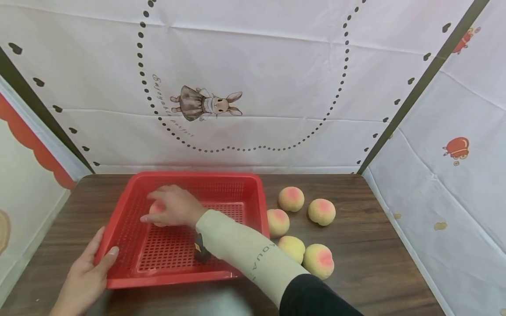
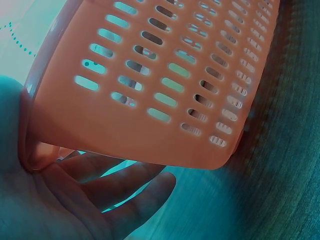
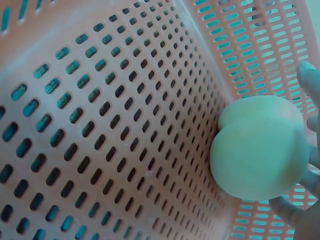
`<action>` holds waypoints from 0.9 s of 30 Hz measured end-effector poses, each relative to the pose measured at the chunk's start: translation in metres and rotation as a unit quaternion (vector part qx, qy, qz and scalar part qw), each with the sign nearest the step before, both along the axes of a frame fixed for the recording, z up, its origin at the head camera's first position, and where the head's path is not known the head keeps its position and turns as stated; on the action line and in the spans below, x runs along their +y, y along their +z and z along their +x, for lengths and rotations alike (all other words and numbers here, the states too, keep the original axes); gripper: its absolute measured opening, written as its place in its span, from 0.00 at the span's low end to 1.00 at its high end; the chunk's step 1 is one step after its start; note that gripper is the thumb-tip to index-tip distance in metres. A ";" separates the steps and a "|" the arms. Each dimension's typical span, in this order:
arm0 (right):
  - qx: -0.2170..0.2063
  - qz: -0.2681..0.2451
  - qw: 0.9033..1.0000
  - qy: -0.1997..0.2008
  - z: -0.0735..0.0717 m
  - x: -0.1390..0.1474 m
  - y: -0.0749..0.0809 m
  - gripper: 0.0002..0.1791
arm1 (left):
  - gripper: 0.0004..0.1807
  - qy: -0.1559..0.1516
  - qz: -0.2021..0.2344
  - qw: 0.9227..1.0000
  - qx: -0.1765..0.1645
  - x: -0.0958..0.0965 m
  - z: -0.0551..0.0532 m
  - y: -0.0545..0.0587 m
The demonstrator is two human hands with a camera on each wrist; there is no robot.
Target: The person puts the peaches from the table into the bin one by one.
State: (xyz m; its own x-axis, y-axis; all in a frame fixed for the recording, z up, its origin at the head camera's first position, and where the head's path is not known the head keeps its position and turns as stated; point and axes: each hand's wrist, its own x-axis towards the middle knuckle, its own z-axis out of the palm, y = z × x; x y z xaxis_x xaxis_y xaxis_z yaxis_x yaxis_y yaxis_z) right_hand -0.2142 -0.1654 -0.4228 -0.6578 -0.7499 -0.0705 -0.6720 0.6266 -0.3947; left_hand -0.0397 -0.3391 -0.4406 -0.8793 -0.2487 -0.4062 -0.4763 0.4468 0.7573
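A red plastic basket (image 1: 178, 281) with slotted walls and floor stands on the table. My left hand (image 1: 84, 270) grips its front left corner, thumb over the rim; in the left wrist view the other fingers (image 2: 132, 205) extend along the outside. My right hand (image 1: 174, 206) reaches inside, over a pink-and-yellow peach (image 1: 157, 210) near the left side. In the right wrist view that peach (image 3: 260, 150) sits against the slotted plastic. Spread fingers surround its far side there, with the thumb (image 3: 309, 77) apart from it.
Several peaches lie on the brown wooden table (image 1: 367, 263) right of the basket, among them one peach (image 1: 291, 199) at the back and another (image 1: 318, 261) beside the right sleeve (image 1: 245, 245). White printed cloth (image 1: 276, 87) hangs behind and at the sides.
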 end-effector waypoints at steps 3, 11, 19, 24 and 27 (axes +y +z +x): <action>0.020 0.012 1.000 0.007 -0.001 0.002 0.006 0.39 | 0.45 -0.005 -0.002 1.000 0.010 0.000 0.000 0.001; 0.033 0.023 0.999 0.018 -0.004 0.010 0.019 0.38 | 0.44 -0.006 -0.009 1.000 0.026 0.000 -0.001 0.001; 0.029 0.016 0.999 0.037 -0.006 0.018 0.028 0.38 | 0.45 -0.004 -0.005 1.000 0.020 -0.001 0.000 -0.002; 0.019 0.008 0.998 0.052 -0.006 0.025 0.037 0.38 | 0.45 -0.014 -0.024 0.999 0.033 -0.002 0.001 -0.004; 0.016 0.009 0.998 0.061 -0.006 0.031 0.043 0.38 | 0.46 -0.016 -0.030 0.999 0.032 -0.003 0.001 -0.004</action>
State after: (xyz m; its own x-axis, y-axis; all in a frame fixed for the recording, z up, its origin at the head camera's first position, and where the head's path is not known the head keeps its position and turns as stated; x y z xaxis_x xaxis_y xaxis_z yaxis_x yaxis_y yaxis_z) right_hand -0.2203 -0.1341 -0.3797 -0.5636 -0.8235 -0.0651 -0.7559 0.5459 -0.3614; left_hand -0.0387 -0.3420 -0.4443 -0.9107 -0.2423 -0.3346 -0.4129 0.5060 0.7573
